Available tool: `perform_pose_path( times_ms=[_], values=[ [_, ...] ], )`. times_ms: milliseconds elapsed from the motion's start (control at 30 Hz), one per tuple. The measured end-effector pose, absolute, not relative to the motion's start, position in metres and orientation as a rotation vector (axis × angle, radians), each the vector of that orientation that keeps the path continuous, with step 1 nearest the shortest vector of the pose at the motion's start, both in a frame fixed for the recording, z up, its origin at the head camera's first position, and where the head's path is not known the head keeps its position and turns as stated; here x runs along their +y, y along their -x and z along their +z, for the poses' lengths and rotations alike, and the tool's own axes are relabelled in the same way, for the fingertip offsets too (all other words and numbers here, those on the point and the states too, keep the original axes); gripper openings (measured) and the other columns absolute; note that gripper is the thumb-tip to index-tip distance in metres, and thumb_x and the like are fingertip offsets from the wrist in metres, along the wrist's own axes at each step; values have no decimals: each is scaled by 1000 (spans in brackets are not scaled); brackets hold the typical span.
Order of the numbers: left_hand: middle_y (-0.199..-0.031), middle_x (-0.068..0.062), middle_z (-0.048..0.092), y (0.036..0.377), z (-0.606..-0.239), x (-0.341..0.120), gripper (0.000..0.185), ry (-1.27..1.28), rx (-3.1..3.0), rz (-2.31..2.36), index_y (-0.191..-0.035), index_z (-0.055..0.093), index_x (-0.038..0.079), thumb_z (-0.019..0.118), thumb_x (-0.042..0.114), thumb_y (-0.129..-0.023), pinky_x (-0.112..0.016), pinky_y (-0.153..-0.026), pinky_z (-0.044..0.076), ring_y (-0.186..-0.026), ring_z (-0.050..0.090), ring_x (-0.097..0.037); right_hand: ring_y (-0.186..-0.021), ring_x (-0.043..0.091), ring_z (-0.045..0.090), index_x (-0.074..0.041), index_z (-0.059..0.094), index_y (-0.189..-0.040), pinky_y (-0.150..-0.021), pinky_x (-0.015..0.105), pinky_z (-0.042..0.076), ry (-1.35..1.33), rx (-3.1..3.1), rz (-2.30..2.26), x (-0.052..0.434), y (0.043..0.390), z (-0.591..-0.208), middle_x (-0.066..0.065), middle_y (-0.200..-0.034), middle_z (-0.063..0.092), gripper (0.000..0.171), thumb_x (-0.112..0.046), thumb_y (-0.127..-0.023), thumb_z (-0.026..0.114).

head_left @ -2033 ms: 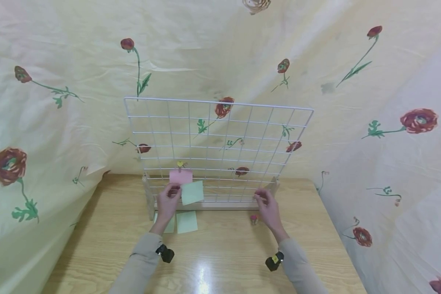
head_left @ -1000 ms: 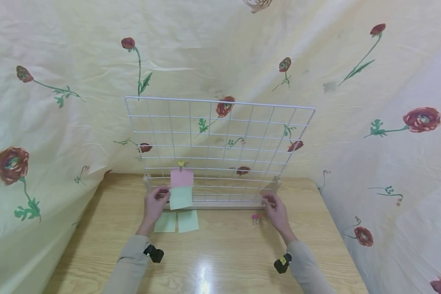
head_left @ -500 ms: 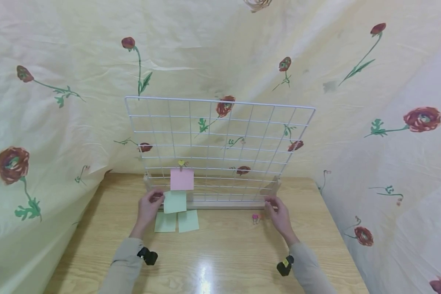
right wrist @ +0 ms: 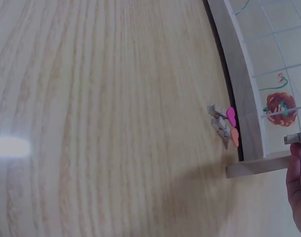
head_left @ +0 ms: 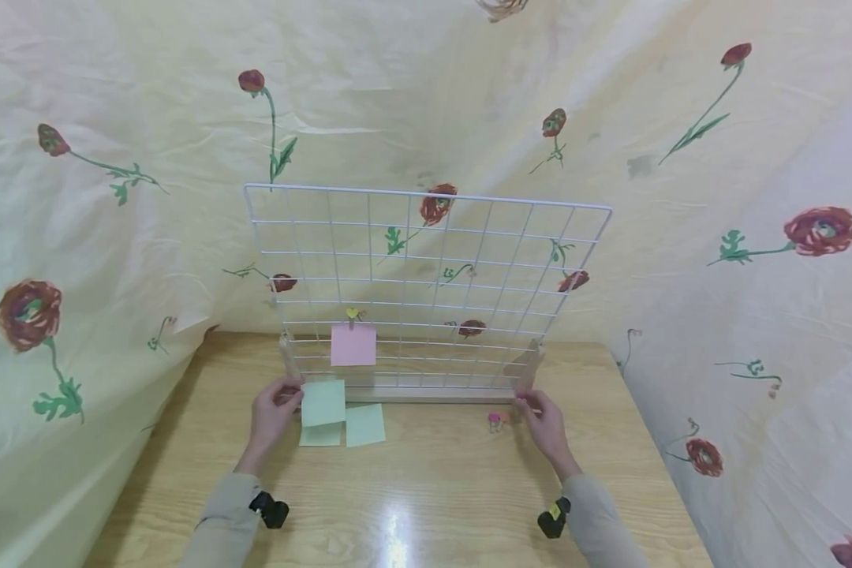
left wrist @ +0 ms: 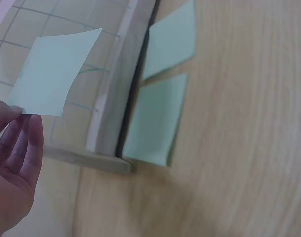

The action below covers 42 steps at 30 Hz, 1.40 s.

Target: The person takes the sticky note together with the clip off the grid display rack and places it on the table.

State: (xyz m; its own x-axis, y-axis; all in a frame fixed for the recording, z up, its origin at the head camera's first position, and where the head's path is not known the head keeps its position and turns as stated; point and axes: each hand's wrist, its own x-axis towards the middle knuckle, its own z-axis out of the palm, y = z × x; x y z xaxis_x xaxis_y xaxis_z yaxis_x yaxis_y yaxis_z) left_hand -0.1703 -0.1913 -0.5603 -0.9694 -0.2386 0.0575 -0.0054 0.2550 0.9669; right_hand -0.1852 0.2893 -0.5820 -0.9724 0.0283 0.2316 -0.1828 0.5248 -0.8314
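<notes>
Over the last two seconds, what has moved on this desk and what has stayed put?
The left hand, pinching the green note, has carried it down and left, off the wire grid. The right hand, holding a small clip, drew slightly right and back. The pink note, the two green notes on the table and the loose clips stayed.

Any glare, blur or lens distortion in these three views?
Head view: wide-angle bending at the edges, a bright glare patch on the table, otherwise sharp. Left wrist view: soft focus, the left hand blurred up close. Right wrist view: glare spot at the left edge, clips slightly soft.
</notes>
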Motion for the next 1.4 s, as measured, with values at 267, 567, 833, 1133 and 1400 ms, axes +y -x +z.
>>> perform_pose_path(
  times_ms=[267, 567, 833, 1133, 1400],
  values=[
    [-105, -27, 61, 157, -571, -205, 20, -267, -2338, -1820, -109, 59, -11, 60, -7, -90, -26, -71, 58, -78, 64, -9, -98, 33, 61, 7, 62, -113, -84, 32, 53, -64, -2579, 1453, 292, 182, -588, 22, -109, 65, 23, -7, -95, 61],
    [-106, -28, 61, 145, -580, -223, 20, -307, -2351, -1778, -109, 59, -13, 60, -7, -91, -20, -68, 56, -78, 64, -8, -93, 28, 64, 4, 63, -110, -77, 21, 52, -14, -2576, 1526, 297, 179, -592, 19, -105, 67, 24, -11, -92, 66],
    [-102, -27, 62, 130, -590, -233, 18, -352, -2422, -1681, -108, 60, -13, 58, -6, -91, -20, -67, 56, -81, 65, -22, -92, 28, 63, 5, 65, -107, -75, 21, 51, 68, -2607, 1563, 300, 178, -592, 19, -102, 67, 23, -9, -90, 68],
    [-96, -23, 64, 120, -601, -246, 15, -466, -2405, -1618, -104, 62, -12, 58, -5, -91, -18, -63, 54, -71, 59, -2, -93, 35, 64, 8, 62, -110, -75, 27, 55, 143, -2613, 1600, 302, 178, -601, 24, -105, 66, 27, -9, -91, 67],
    [-97, -24, 65, 114, -609, -256, 17, -577, -2444, -1493, -104, 63, -10, 59, -3, -90, -12, -60, 49, -75, 58, -6, -84, 27, 62, 7, 60, -101, -76, 33, 52, 259, -2716, 1573, 299, 180, -608, 17, -93, 66, 25, -12, -88, 70]
  ],
)
